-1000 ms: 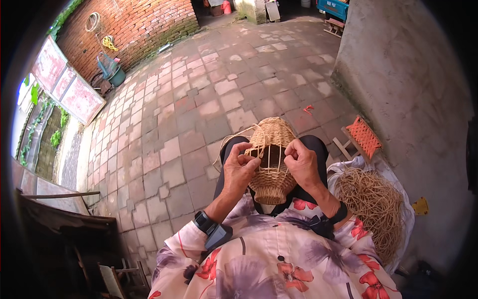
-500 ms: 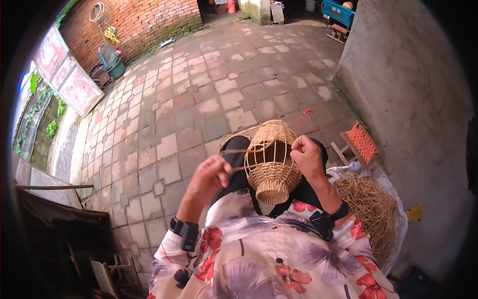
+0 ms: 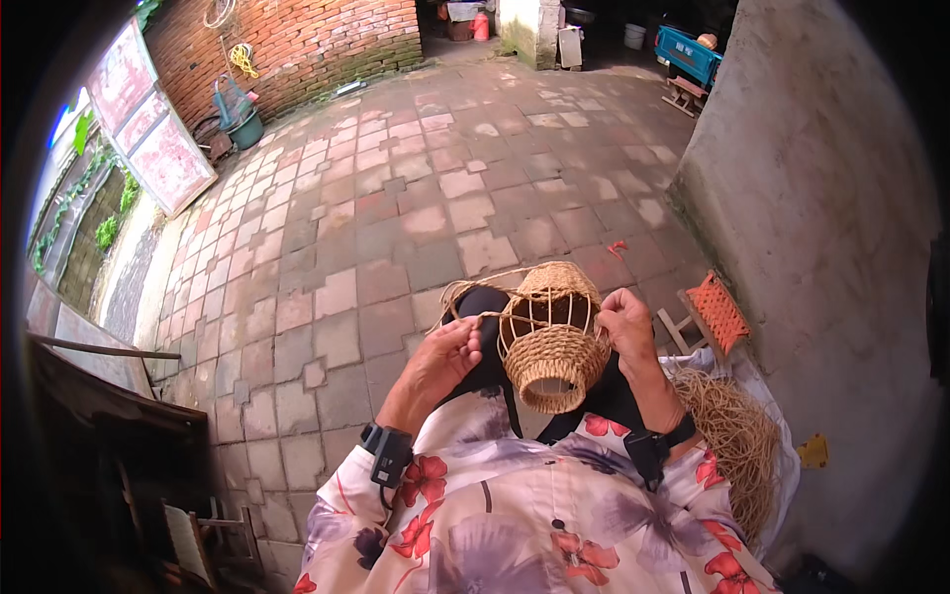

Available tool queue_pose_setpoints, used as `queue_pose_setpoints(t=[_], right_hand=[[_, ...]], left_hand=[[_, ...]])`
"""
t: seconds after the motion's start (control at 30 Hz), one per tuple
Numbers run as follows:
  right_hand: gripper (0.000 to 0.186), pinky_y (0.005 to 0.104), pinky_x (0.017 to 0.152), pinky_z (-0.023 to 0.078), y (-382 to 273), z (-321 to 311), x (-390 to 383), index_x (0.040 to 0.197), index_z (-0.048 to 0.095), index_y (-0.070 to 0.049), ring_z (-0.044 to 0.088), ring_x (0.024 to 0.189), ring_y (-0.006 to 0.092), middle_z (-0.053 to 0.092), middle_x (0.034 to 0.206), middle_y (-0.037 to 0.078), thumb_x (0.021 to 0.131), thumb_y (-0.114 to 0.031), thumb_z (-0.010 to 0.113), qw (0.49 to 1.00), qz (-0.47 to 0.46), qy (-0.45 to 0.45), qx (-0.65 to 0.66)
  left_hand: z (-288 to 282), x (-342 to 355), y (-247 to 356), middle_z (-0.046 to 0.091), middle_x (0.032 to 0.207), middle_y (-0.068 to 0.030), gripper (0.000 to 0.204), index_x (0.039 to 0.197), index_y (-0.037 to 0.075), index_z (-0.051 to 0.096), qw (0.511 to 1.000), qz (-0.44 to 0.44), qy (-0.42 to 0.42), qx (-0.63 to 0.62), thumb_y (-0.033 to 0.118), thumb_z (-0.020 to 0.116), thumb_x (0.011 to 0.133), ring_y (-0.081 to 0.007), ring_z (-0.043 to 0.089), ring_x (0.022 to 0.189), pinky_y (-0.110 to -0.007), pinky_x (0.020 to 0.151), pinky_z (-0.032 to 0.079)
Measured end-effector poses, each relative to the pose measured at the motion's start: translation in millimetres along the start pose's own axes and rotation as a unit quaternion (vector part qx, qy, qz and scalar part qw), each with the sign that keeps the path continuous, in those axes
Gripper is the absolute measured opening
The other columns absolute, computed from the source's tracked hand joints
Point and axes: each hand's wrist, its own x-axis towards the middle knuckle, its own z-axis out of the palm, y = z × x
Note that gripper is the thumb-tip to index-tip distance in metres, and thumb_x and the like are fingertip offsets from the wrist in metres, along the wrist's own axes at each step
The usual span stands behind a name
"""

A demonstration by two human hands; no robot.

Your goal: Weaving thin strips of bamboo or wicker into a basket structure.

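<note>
A vase-shaped straw-coloured basket (image 3: 556, 354) rests in my lap between my knees. Woven bands close its near and far parts, while bare upright ribs show in the gap between them. Its round near end faces me. Left of the basket, my left hand (image 3: 445, 358) is closed in a pinch on a twisted cord (image 3: 503, 316) that runs across to the ribs. My right hand (image 3: 627, 329) touches the basket's right side, thumb and fingers pressed together. What those fingers grip is hidden. A loose loop of cord lies over my left knee.
At my right, a heap of loose cord (image 3: 727, 436) lies on a white sack, beside a small stool with an orange woven seat (image 3: 716, 309). A plastered wall (image 3: 821, 198) rises behind them. Paving (image 3: 366, 228) spreads ahead; wooden furniture (image 3: 213, 535) stands at lower left.
My left hand has come nearer the basket and lower, its two stretched strands no longer spread apart. The basket has tipped, showing more of its near end. The view has shifted slightly.
</note>
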Motion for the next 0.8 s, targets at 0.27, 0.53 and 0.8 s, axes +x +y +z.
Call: queue_pose_setpoints(t=[0.27,0.53,0.8], right_hand=[[0.013,0.0208,0.045,0.037,-1.0,-3.7,-12.6,0.078,0.050,-0.004,0.050,0.050,0.0079,0.053,0.063,0.001,0.071,0.006,0.054,0.999,0.025,-0.002,0.034],[0.011,0.0189,0.032,0.024,9.7,-6.3,-17.4,0.080,0.048,-0.008,0.040,0.037,0.0052,0.055,0.059,0.002,0.076,0.001,0.054,0.996,0.054,0.013,0.066],[0.011,0.0195,0.048,0.037,29.9,-13.6,-8.6,0.078,0.050,-0.004,0.048,0.054,0.0043,0.051,0.065,-0.002,0.074,0.005,0.053,1.000,-0.007,0.009,0.012]], left_hand=[[54.7,32.5,-27.4,0.067,0.070,-0.0121,0.019,0.094,0.009,0.070,0.744,0.225,0.081,0.624,0.023,0.062,0.084,-0.0219,0.065,0.062,-0.033,0.062,0.050],[50.1,28.7,-16.7,0.055,0.069,0.0010,0.027,0.108,0.008,0.061,0.944,0.031,0.106,0.311,0.008,0.065,0.081,-0.0056,0.047,0.056,-0.022,0.049,0.038],[4.7,-35.8,10.9,0.038,0.063,0.0073,0.026,0.109,0.011,0.055,0.991,0.035,-0.111,-0.063,0.006,0.061,0.084,-0.0031,0.031,0.048,-0.019,0.041,0.025]])
